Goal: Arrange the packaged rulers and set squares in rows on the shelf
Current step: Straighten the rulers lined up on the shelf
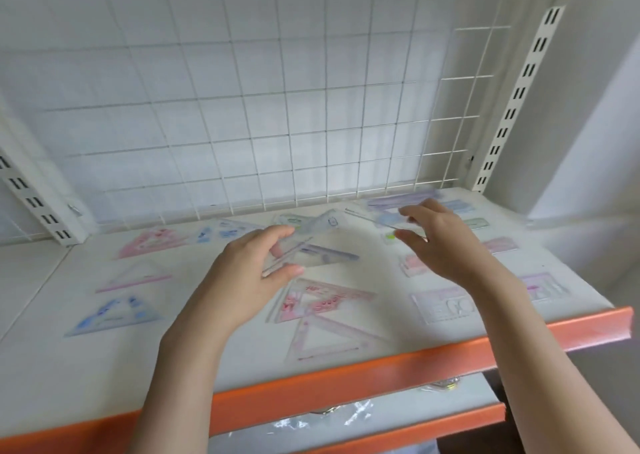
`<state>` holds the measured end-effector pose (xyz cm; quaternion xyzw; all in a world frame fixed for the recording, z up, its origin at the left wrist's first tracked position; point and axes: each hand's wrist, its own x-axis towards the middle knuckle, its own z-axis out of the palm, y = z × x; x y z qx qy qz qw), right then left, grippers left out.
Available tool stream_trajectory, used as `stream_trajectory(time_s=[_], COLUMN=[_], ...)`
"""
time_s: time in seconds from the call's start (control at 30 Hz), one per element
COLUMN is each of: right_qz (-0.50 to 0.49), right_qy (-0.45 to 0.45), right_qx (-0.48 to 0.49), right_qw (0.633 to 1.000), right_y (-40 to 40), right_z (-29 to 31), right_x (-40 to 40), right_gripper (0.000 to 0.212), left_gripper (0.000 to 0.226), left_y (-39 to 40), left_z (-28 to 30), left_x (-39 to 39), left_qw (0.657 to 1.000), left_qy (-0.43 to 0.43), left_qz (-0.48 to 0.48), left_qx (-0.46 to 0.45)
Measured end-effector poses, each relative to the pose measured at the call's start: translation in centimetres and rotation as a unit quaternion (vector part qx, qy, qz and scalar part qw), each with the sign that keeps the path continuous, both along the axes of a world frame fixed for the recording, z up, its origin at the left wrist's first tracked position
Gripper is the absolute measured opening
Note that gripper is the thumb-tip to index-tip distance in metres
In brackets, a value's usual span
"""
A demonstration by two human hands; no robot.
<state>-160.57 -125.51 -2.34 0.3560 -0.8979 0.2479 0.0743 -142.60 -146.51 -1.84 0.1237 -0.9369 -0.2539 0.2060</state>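
I hold both hands above a white shelf (52,342) with an orange front lip and a white wire grid (242,107) along its back edge.

My left hand (242,280) pinches a clear plastic packet (304,242) between thumb and curled fingers (277,237). The packet is flat and transparent, with a dark ruler-like strip inside; motion blur hides finer detail. It sits above the middle of the shelf.

My right hand (446,242) pinches the edge of a second thin clear packet (374,219) between thumb and forefinger, near the back edge, right of centre.

Flat triangular set squares lie toward the left edge: a pink one (149,244) at the back, a clear pink-edged one (138,275) in front of it, and a blue-printed one (114,315) nearest the front. Two pink triangular packets (322,318) overlap near the front centre. Rectangular pale purple and pink packets (446,306) lie toward the right edge.
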Motion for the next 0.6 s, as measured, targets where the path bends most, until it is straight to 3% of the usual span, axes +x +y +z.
stream_trajectory(time_s=[0.13,0.6], right_qz=[-0.037,0.055], right_qy=[0.056,0.044], right_qx=[0.094,0.151], right_qw=[0.993,0.986], right_y=[1.5,0.1], right_z=[-0.5,-0.8], right_x=[-3.7,-15.2], right_gripper=[0.041,0.038], left_gripper=[0.049,0.043], left_y=[1.6,2.6], left_z=[-0.3,0.1], left_x=[-2.7,-9.0], left_qw=[1.000,0.997], left_qy=[-0.021,-0.052], left_qz=[-0.015,0.024], left_qx=[-0.008,-0.047])
